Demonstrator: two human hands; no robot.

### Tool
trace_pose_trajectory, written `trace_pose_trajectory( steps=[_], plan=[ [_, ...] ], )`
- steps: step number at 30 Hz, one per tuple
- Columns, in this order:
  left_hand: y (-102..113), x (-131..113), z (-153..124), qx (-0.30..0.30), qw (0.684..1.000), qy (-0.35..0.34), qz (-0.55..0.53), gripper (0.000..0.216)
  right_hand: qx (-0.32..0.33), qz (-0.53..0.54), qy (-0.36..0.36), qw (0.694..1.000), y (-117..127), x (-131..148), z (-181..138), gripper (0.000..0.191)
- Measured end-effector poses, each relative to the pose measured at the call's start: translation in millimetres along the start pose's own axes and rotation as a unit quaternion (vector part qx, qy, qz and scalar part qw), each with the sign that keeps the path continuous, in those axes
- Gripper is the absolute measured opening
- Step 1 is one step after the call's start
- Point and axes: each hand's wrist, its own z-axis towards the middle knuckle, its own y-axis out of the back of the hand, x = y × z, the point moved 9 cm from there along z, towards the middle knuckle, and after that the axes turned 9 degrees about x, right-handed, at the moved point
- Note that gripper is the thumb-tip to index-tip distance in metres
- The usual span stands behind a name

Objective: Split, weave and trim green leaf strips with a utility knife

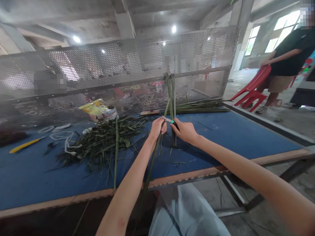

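Observation:
My left hand (158, 127) is closed around a long green leaf stalk (170, 93) that stands upright over the blue table (238, 136) and trails down past my arm. My right hand (185, 130) is closed on a small knife with a teal handle (168, 120), its blade pointing left against the stalk near my left fingers. A heap of cut green leaves (104, 140) lies on the table to the left of my hands.
A bundle of long green stalks (200, 105) lies at the table's far edge below a perforated metal screen (119, 67). A yellow tool (25, 145), white cord (62, 136) and a yellow bag (96, 109) sit at left. Another person stands by red chairs (252, 90) at right.

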Motion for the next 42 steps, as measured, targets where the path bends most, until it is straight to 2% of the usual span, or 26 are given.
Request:
trace_pose_trajectory(
  steps=[17, 36, 42],
  plan=[
    [-4, -4, -3, -0.006, 1.0, -0.008, -0.005, 0.023, 0.007, -0.008, 0.0, 1.0, 4, 0, 0, 0.049],
    [-11, 2, -7, -0.01, 0.997, 0.038, -0.06, 0.026, 0.007, -0.03, -0.002, 1.0, 8, -7, 2, 0.045],
    [-13, 8, -6, 0.012, 0.993, 0.053, -0.105, 0.027, 0.004, -0.036, 0.001, 0.999, 8, -9, 3, 0.046]
  ],
)
